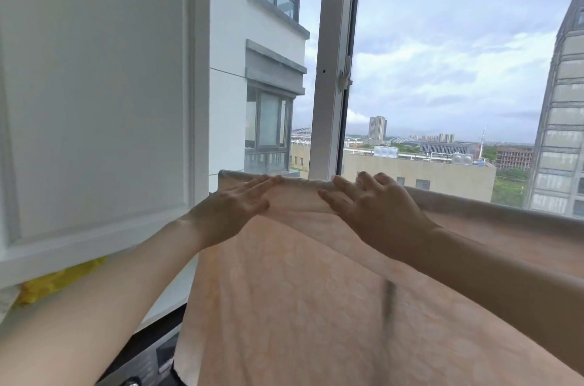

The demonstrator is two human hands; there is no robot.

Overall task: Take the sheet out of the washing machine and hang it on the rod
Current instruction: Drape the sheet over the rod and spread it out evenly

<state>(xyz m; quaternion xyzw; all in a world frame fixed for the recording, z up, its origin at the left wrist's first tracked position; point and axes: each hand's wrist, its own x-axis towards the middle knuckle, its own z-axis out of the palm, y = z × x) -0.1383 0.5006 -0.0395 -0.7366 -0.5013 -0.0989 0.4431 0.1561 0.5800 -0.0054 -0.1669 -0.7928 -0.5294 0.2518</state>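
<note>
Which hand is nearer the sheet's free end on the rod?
The left hand: it lies flat on the sheet close to its end by the white cabinet; the right hand rests farther along.

Matt peach cloth sheet (316, 291); glossy white cabinet door (94, 101).

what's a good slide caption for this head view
Both hands, left and right, smooth a peach sheet draped over the rod by a window.
</note>
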